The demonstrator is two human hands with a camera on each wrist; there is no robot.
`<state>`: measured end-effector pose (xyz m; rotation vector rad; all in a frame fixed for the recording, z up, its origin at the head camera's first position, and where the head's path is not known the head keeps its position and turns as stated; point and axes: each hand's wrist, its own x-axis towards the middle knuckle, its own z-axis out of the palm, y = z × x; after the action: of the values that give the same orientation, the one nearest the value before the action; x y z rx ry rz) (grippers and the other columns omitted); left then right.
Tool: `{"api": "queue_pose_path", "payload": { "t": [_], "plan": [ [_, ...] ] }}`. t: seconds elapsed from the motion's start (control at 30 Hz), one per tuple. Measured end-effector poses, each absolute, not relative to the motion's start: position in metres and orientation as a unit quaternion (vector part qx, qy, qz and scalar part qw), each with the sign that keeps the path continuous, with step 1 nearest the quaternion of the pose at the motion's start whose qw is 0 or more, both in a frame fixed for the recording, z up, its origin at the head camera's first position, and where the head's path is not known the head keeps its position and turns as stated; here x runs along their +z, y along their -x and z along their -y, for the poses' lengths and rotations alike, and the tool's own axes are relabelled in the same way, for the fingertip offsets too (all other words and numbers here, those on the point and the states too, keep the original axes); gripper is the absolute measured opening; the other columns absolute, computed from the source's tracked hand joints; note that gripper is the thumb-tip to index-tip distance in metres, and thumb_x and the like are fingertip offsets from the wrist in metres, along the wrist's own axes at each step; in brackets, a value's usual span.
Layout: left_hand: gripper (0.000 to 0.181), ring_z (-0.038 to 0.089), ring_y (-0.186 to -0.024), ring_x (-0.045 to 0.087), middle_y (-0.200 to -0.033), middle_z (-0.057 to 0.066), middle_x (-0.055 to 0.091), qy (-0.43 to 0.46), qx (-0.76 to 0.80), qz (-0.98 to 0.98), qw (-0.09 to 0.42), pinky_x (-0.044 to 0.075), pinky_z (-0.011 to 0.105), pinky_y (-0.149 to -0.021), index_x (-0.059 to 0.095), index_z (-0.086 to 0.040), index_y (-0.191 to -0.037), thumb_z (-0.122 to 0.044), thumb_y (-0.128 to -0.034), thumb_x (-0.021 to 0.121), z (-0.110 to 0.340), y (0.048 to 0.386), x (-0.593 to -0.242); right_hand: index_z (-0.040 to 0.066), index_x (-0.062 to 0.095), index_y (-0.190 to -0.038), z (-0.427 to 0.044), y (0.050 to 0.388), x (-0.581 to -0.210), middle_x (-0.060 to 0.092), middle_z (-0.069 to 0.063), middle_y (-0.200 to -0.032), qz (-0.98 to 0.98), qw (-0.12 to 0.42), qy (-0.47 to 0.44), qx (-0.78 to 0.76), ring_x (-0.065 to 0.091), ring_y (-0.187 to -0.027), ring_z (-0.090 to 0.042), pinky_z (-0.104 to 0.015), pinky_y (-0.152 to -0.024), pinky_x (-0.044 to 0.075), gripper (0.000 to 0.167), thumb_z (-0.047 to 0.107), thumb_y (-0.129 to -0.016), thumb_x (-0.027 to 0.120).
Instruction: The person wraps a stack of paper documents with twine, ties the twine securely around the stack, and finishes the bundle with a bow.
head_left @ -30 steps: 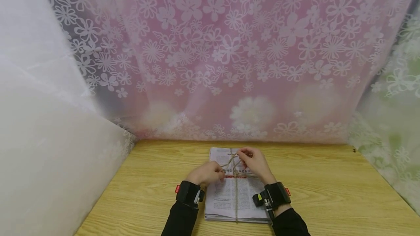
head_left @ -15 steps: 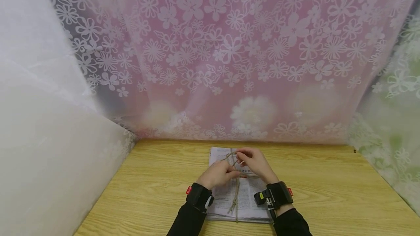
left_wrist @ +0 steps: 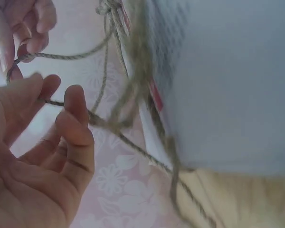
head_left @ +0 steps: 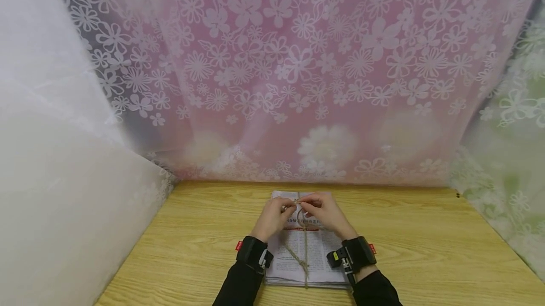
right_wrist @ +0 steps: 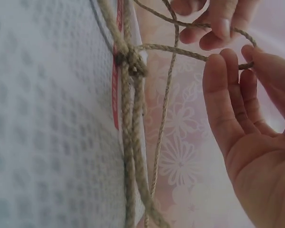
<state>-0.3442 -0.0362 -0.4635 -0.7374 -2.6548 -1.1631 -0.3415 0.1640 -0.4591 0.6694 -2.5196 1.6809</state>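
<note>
A flat stack of newspapers (head_left: 281,266) lies on the table, bound lengthwise and crosswise with brown twine (head_left: 305,244). In the right wrist view a knot (right_wrist: 133,62) sits where the strands cross on the top sheet. Above the far half of the stack my two hands meet. My left hand (head_left: 271,216) pinches one part of the twine, which runs between its fingers in the left wrist view. My right hand (head_left: 327,211) pinches the strand rising from the knot, bent into a small loop near the fingertips. A loose tail (head_left: 295,255) with a frayed end hangs over the papers.
A wood-grain table (head_left: 417,240) surrounds the stack. A pink flowered curtain (head_left: 272,83) closes off the back, with a white sheet (head_left: 64,178) at left and a green-patterned one (head_left: 511,154) at right. Wrist cameras are strapped on both forearms.
My left hand has moved over the papers and up beside my right hand's fingertips. The twine's loose tail has come into view across the near half of the stack. The stack stays in place.
</note>
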Motion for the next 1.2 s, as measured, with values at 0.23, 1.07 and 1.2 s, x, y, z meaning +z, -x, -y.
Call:
{"api": "queue_pose_path", "payload": {
  "t": [0.23, 1.07, 1.2],
  "plan": [
    [0.023, 0.007, -0.059, 0.048, -0.074, 0.008, 0.066, 0.218, -0.423, 0.876, 0.079, 0.037, 0.023, -0.057, 0.075, -0.008, -0.094, -0.020, -0.1010, 0.057, 0.043, 0.347, -0.466, 0.012, 0.058, -0.093, -0.161, 0.335, -0.462, 0.060, -0.001, -0.081, 0.868, 0.009, -0.218, 0.446, 0.057, -0.067, -0.015, -0.028, -0.058, 0.047, 0.018, 0.025, -0.093, 0.070],
    [0.018, 0.013, -0.058, 0.058, -0.085, 0.016, 0.070, 0.209, -0.466, 0.857, 0.068, 0.042, 0.024, -0.052, 0.064, -0.011, -0.113, -0.017, -0.1046, 0.049, 0.048, 0.341, -0.465, 0.009, 0.075, -0.089, -0.157, 0.310, -0.452, 0.068, 0.001, -0.077, 0.903, -0.098, -0.297, 0.295, 0.055, -0.063, -0.006, -0.024, -0.058, 0.043, 0.009, 0.005, -0.089, 0.068],
    [0.017, 0.010, -0.053, 0.053, -0.084, 0.018, 0.069, 0.210, -0.475, 0.853, 0.060, 0.039, 0.022, -0.049, 0.064, -0.012, -0.111, -0.018, -0.1045, 0.049, 0.049, 0.342, -0.465, 0.004, 0.078, -0.096, -0.189, 0.311, -0.439, 0.073, -0.006, -0.093, 0.899, -0.117, -0.276, 0.319, 0.063, -0.075, -0.010, -0.027, -0.065, 0.050, 0.012, 0.005, -0.090, 0.067]
  ]
}}
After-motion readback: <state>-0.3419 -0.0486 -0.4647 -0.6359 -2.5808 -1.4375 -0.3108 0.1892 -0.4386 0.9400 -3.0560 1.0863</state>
